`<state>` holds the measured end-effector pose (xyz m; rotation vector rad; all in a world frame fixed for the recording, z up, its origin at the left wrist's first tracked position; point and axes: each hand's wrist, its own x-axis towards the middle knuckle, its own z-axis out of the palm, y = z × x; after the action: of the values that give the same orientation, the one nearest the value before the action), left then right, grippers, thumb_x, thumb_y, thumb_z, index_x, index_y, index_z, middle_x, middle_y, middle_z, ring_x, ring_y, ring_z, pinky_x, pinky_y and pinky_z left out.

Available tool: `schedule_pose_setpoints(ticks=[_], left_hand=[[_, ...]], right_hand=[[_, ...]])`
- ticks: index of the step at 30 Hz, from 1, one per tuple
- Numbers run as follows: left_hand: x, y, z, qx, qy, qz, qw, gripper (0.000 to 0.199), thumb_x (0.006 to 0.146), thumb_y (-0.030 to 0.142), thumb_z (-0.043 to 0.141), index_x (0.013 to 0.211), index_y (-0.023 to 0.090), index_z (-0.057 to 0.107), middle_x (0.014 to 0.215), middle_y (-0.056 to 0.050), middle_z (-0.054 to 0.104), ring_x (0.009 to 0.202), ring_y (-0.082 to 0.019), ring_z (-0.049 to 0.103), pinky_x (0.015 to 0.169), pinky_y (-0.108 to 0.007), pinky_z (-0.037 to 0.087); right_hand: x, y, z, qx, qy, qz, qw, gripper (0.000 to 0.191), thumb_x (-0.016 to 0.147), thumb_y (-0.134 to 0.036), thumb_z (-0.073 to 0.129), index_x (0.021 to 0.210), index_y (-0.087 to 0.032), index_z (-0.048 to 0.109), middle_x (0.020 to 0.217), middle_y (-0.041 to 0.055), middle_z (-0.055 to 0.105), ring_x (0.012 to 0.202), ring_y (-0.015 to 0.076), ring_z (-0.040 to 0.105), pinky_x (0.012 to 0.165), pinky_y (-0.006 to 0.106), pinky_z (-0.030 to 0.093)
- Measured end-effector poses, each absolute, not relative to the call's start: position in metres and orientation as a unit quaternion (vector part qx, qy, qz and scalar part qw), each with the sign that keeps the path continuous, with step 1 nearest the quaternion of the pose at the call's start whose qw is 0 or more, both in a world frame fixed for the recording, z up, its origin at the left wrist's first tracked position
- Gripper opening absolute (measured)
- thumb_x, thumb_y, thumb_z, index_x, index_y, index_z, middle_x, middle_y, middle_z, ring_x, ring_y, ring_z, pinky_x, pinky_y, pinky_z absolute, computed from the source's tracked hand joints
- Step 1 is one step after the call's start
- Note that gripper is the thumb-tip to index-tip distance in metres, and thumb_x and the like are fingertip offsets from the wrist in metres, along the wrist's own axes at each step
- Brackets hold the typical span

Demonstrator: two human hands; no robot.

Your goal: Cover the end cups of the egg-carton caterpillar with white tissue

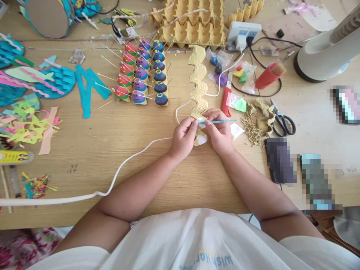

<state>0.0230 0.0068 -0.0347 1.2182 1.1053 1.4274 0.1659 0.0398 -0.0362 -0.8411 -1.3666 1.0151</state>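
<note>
A bumpy strip cut from an egg carton (198,84) lies lengthwise before me, its near end between my hands. My left hand (183,139) is closed on that end, thumb and fingers pinching it. White clay-like material (201,140) covers part of the nearest bumps. In my right hand (219,134) is a thin blue modelling tool (222,121), its long end pointing right and its other tip at the white material by my left thumb. A loose white piece (236,131) rests just right of my right hand. My fingers partly hide the working spot.
Three painted egg-carton caterpillars (138,96) with sticks stand left of the strip. Scissors (282,123), carton scraps (266,118), a red-handled knife (226,98) and a red cup (270,76) lie rightward. A white cable (123,165) crosses the table; a power strip (244,28) sits behind.
</note>
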Motion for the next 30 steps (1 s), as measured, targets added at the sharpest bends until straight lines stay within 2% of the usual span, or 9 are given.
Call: schedule_pose_setpoints(ticks=[7,30], left_hand=[[0.023,0.0065,-0.032,0.5,0.455,0.577,0.458,0.053,0.1,0.068,0.065,0.077,0.022,0.054,0.072,0.003,0.046,0.068,-0.012,0.043,0.064,-0.027,0.038],[0.0229,0.0051,-0.0293,0.508,0.461,0.571,0.451,0.054,0.099,0.071,0.064,0.078,0.022,0.054,0.069,0.003,0.044,0.065,-0.012,0.043,0.062,-0.027,0.038]], right_hand=[[0.1658,0.0393,-0.0356,-0.368,-0.611,0.396,0.578,0.033,0.098,-0.054,0.075,0.086,-0.026,0.062,0.101,0.0036,0.069,0.099,0.0218,0.066,0.097,0.044,0.054],[0.1647,0.0394,-0.0353,-0.347,-0.569,0.461,0.586,0.036,0.095,-0.057,0.079,0.089,-0.026,0.061,0.101,0.0012,0.067,0.097,0.0186,0.064,0.095,0.038,0.053]])
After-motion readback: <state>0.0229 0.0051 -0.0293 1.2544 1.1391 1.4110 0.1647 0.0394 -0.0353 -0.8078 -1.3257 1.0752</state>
